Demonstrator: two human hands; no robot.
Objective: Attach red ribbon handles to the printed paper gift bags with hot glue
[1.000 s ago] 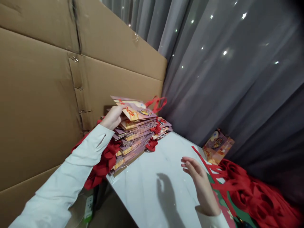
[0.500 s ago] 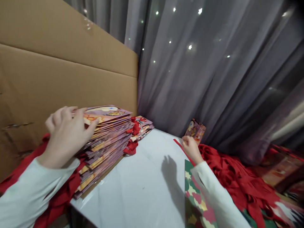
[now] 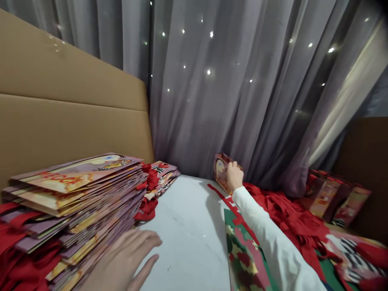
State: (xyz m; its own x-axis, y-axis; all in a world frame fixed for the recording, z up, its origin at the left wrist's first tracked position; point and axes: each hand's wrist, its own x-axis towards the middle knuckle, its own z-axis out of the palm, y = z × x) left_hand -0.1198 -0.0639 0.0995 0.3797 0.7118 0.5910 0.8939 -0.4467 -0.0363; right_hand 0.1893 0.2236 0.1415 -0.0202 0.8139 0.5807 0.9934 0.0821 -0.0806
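My left hand [image 3: 127,258] is open, thumb and fingers apart, over the near end of the white tabletop [image 3: 184,226] and beside a tall stack of flattened, printed paper bags [image 3: 87,169] with red ribbon handles. Nothing is in it. Farther back, my right hand [image 3: 235,176] closes over the top edge of a small printed paper bag [image 3: 221,171] standing upright by the curtain. The fingertips are partly hidden. Under my right forearm lie a red ribbon strip [image 3: 221,195] and a green and pink camouflage-patterned bag [image 3: 242,250].
A heap of red ribbons [image 3: 287,214] lies along the right. Beyond it, more upright paper bags [image 3: 324,198] stand. A large cardboard panel [image 3: 75,129] rises behind the stack at left. The grey curtain [image 3: 194,113] with small star lights hangs at the back.
My left hand has left the top of the bag stack and come down toward me. My right hand has reached onto the small upright bag. The view has swung right.
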